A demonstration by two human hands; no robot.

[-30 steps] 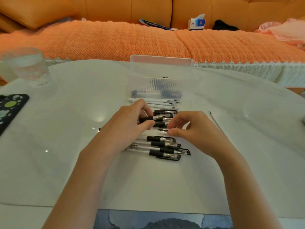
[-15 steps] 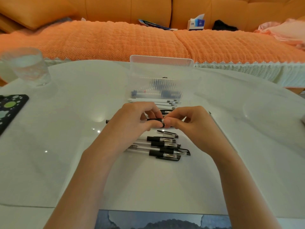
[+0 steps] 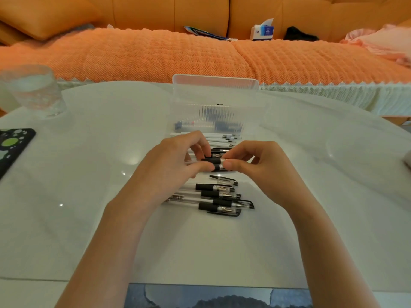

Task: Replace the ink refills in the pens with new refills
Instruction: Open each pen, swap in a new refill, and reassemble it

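My left hand (image 3: 175, 161) grips a clear pen (image 3: 212, 161) by its black rubber grip, held level above the table. My right hand (image 3: 258, 163) pinches the same pen's tip end between thumb and forefinger. The pen's barrel is hidden behind my left hand. Below my hands lies a row of several clear pens with black grips (image 3: 219, 196), and a loose cap (image 3: 224, 179) sits just above them. More white and clear pens (image 3: 222, 138) lie beyond my hands. A clear plastic box (image 3: 213, 101) with refills and pen parts inside stands behind them.
A glass of water (image 3: 33, 90) stands at the far left of the white table (image 3: 89, 218). A black phone case with green dots (image 3: 11, 147) lies at the left edge. An orange sofa (image 3: 155, 54) with a tissue box (image 3: 262, 31) runs behind the table.
My right hand moved left onto the pen's tip end, and both hands now hold the one pen, raised slightly. The other pens have not moved.
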